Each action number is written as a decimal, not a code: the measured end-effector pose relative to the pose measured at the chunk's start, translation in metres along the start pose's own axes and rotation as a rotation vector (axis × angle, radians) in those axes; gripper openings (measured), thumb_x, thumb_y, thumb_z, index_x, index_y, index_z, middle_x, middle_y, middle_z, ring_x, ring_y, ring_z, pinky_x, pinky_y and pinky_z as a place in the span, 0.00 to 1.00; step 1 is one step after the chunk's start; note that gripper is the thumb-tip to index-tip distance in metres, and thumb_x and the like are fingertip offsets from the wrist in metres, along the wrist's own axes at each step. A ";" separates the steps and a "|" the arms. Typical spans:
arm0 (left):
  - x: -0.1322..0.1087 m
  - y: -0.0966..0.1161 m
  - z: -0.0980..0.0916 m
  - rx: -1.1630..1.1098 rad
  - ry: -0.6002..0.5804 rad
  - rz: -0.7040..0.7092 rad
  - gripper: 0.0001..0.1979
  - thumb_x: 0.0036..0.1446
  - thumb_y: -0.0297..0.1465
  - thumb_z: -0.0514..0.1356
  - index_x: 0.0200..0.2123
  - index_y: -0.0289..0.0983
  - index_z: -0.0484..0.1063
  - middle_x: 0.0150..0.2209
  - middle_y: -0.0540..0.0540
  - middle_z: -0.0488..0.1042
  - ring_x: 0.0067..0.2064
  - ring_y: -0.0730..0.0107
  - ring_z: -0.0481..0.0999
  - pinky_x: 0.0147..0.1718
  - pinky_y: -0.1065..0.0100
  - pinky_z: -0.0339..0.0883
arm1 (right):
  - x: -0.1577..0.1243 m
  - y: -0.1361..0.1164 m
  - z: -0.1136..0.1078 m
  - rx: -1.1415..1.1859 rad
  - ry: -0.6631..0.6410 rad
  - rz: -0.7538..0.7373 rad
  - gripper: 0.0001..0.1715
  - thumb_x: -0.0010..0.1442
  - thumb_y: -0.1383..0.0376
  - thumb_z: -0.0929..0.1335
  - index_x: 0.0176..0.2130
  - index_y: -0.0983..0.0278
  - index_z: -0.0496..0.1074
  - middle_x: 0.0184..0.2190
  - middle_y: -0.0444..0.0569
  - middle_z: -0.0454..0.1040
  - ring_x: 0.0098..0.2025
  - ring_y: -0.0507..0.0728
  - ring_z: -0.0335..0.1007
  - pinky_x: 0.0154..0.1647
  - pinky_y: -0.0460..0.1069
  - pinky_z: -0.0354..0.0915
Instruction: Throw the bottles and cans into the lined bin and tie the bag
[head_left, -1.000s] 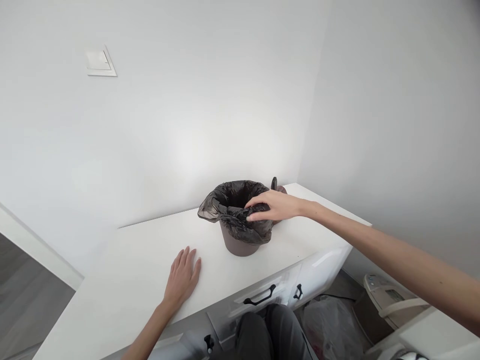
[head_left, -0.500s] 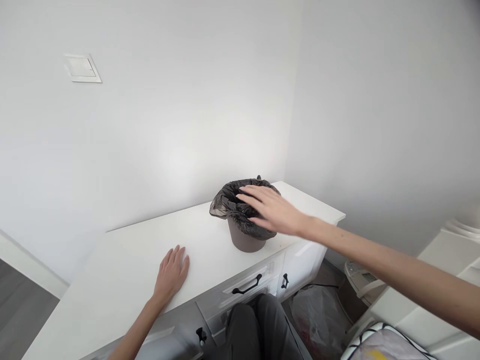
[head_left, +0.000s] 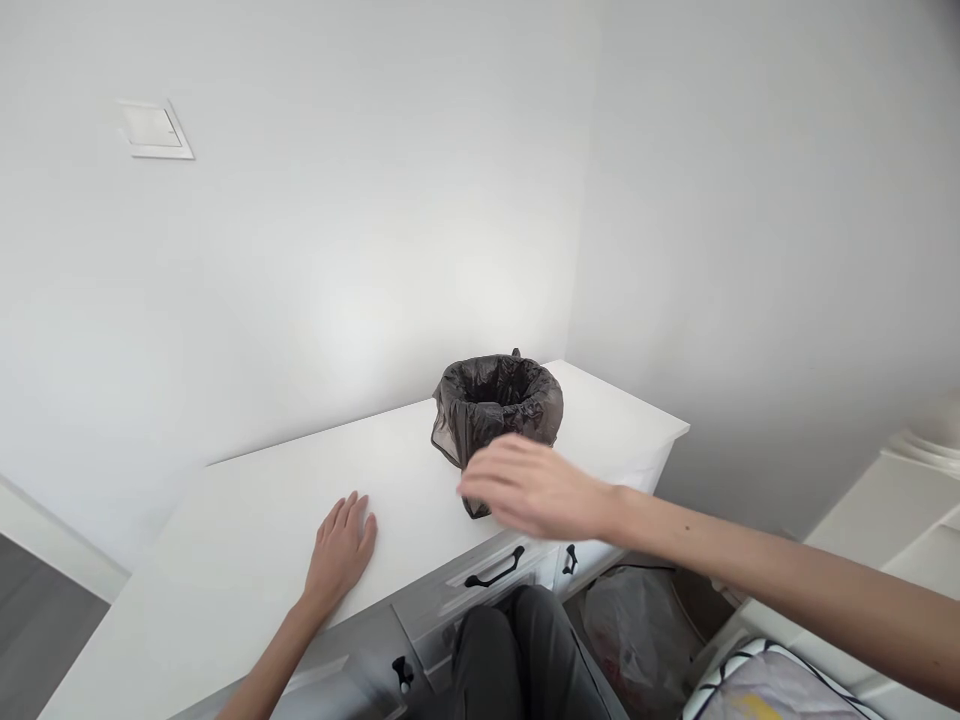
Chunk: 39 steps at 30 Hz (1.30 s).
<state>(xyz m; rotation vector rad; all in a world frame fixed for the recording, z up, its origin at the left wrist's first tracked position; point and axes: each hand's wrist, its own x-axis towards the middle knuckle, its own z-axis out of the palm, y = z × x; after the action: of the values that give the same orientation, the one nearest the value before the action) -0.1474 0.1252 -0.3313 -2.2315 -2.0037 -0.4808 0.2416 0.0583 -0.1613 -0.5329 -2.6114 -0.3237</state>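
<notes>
A waste bin (head_left: 517,418) is being supported upright by the white counter (head_left: 262,520), near its back edge; its rim is being covered by a black plastic liner (head_left: 465,425). In front of it the right hand (head_left: 529,485) is being held, blurred, its fingers close together; whether the liner is being pinched cannot be told. The left hand (head_left: 341,550) is being rested palm-down on the counter, slightly spread, apart from the bin.

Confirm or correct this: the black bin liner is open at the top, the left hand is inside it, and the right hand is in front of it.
Wrong about the left hand: the head view shows it resting on the white cabinet top, apart from the black bin liner. The rest, right hand included, stands.
</notes>
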 end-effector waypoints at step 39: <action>0.005 -0.003 0.007 0.017 -0.061 0.006 0.34 0.70 0.46 0.41 0.70 0.35 0.63 0.73 0.43 0.59 0.75 0.50 0.55 0.70 0.46 0.55 | -0.035 0.079 0.220 0.283 -0.220 0.787 0.45 0.75 0.44 0.49 0.76 0.68 0.51 0.78 0.56 0.42 0.79 0.61 0.33 0.79 0.60 0.33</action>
<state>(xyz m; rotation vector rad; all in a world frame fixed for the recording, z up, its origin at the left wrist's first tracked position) -0.1492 0.1328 -0.3367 -2.2681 -2.0214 -0.3991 0.2195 0.1866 -0.3590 -1.4685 -2.3413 0.3693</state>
